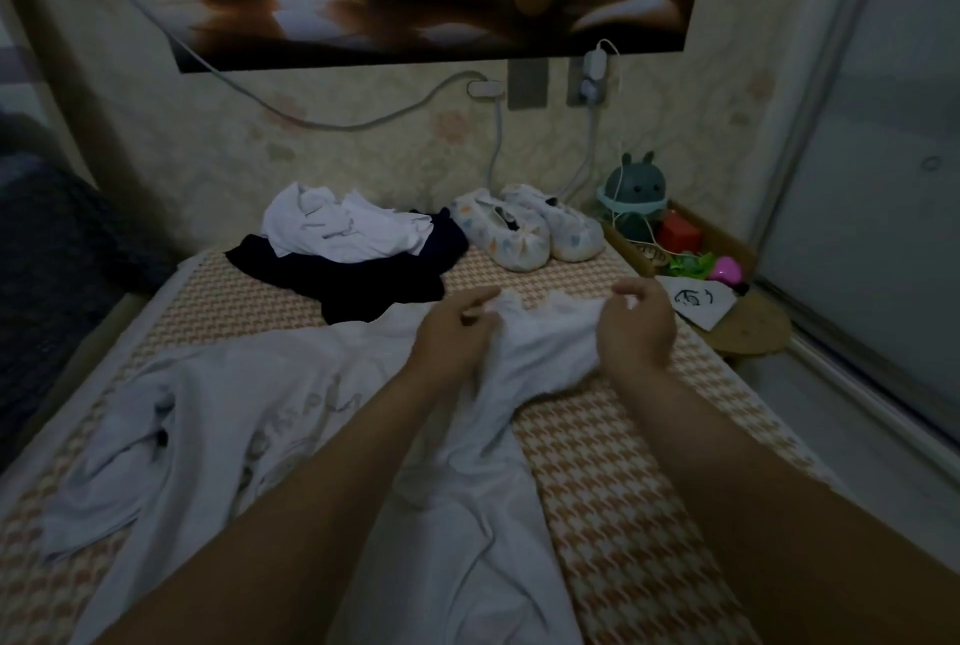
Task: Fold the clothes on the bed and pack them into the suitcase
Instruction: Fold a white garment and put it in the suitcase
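Observation:
A large white T-shirt with faint lettering lies spread over the orange houndstooth bed. My left hand and my right hand both grip a bunched end of the shirt near the middle of the bed, about a hand's width apart. Farther back a crumpled white garment sits on top of a dark garment. No suitcase is in view.
A pair of patterned white slippers rests at the far end of the bed. To the right are a wooden tray with a teal bunny toy, a round wooden stool and a drawn card. Cables hang on the wall.

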`<state>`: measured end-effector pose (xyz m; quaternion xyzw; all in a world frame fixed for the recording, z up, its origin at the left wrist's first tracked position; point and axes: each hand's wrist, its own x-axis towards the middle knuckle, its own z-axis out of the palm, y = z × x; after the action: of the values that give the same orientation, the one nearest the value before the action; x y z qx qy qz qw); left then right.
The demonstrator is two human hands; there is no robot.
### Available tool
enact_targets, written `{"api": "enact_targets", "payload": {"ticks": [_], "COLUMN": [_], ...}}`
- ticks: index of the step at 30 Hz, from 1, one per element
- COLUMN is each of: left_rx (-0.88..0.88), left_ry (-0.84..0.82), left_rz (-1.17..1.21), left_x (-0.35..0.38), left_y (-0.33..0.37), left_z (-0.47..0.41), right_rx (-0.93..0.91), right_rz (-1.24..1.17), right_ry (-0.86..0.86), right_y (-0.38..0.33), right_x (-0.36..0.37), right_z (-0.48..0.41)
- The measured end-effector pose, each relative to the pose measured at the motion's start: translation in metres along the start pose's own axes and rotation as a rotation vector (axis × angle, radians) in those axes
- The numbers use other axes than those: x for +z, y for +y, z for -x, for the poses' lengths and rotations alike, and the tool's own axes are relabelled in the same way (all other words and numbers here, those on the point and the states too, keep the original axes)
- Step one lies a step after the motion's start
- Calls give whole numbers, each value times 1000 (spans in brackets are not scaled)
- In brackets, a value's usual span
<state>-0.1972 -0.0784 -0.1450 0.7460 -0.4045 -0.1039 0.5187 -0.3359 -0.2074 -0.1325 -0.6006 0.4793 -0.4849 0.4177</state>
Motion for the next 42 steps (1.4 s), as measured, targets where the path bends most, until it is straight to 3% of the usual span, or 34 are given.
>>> {"api": "enact_targets", "payload": {"ticks": [2, 4, 5, 7, 9, 11, 13, 16, 20, 22, 24, 26, 28, 30, 32, 35, 36, 40, 42], "left_rx": [52, 181, 193, 111, 115, 116, 119, 172, 101, -93, -228, -260, -254, -212, -189, -140, -122, -109, -60], "left_ry": [-234, -222, -249, -453, -521, -416, -278, -97, 109, 89, -19, -38, 55, 243, 367, 222, 153, -110, -202], "left_rz": [-147, -499, -641, -839, -906, -715, -535, -538, -653, -774, -890, -822, -724, -613, -411, -347, -353, -512, -581], "left_x": [14, 25, 29, 35, 35, 28, 16, -8, -36, -42, -44, -40, -36, -35, -36, -34, -31, -22, -20], "left_y": [-1, -11, -20, -35, -44, -41, -38, -44, -51, -56, -60, -61, -54, -46, -38, -43, -46, -55, -55], "left_z": [3, 8, 9, 12, 13, 15, 13, 0, -27, -45, -57, -69, -79, -89, -97, -109, -111, -104, -93], "right_rx": [-66, -88, -130, -302, -472, -592, -559, -445, -574, -580, -496, -446, -521, -480, -384, -471, -560, -967, -796], "right_rz": [225, 604, 821, 1081, 1008, 827, 685, 733, 949, 989, 821, 713, 833, 934, 1092, 1291, 1246, 813, 897], "right_ry": [12, -52, -95, -196, -348, -544, -724, -790, -728, -730, -765, -704, -418, -167, -106, -97, -160, -720, -967], "right_y": [16, 31, 36, 44, 48, 46, 41, 34, 35, 36, 41, 47, 53, 57, 57, 57, 57, 50, 48], "right_x": [-21, -36, -38, -33, -16, 3, 21, 36, 43, 42, 40, 35, 27, 14, 4, 8, 17, 54, 64], "right_z": [-10, -14, -13, -9, -4, 0, 1, -14, -39, -47, -51, -53, -58, -69, -74, -72, -68, -42, -27]}}
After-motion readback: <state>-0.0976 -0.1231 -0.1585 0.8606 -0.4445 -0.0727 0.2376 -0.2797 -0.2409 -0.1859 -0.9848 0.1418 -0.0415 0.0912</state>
